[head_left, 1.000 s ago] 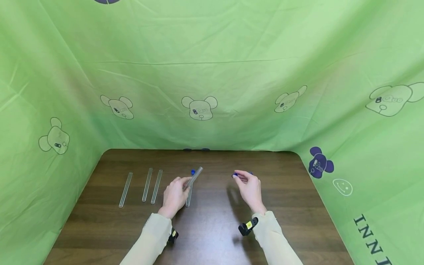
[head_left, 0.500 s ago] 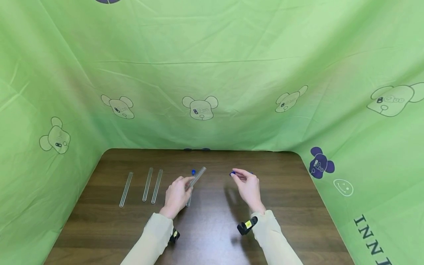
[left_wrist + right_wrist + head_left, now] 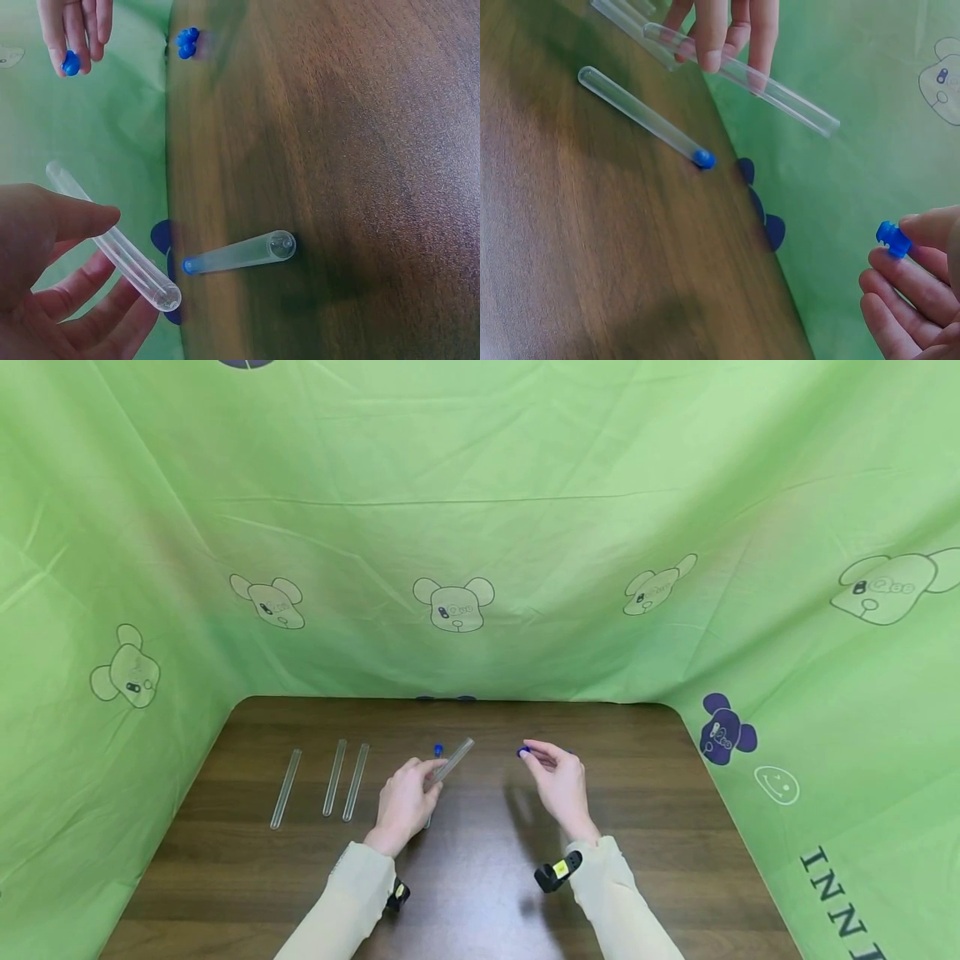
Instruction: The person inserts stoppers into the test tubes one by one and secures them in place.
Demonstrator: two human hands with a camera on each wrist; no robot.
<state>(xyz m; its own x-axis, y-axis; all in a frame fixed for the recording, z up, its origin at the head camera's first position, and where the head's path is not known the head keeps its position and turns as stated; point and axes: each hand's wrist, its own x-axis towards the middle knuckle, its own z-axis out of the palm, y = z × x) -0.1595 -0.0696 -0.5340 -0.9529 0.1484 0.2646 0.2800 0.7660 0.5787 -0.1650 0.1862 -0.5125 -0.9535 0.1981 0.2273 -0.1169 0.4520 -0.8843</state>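
Observation:
Between thumb and fingers, my left hand (image 3: 406,799) pinches a clear glass test tube (image 3: 127,259), which slants with its upper end toward the right. My right hand (image 3: 562,787) pinches a small blue stopper (image 3: 893,238) at its fingertips. A gap separates the stopper from the tube's upper end in the head view. Below the left hand, a second test tube (image 3: 641,116) lies on the table with a blue stopper (image 3: 703,158) in its end; the head view shows it partly hidden by that hand.
Three test tubes without stoppers, a far-left tube (image 3: 285,789) and a close pair (image 3: 334,778), lie on the brown wooden table (image 3: 480,893). Several loose blue stoppers (image 3: 187,43) lie together behind the right hand. A green printed cloth (image 3: 480,543) walls the back and sides.
My left hand has shifted a little right with the test tube, which tilts lower. My right hand has drifted slightly left with the stopper, narrowing the gap between them.

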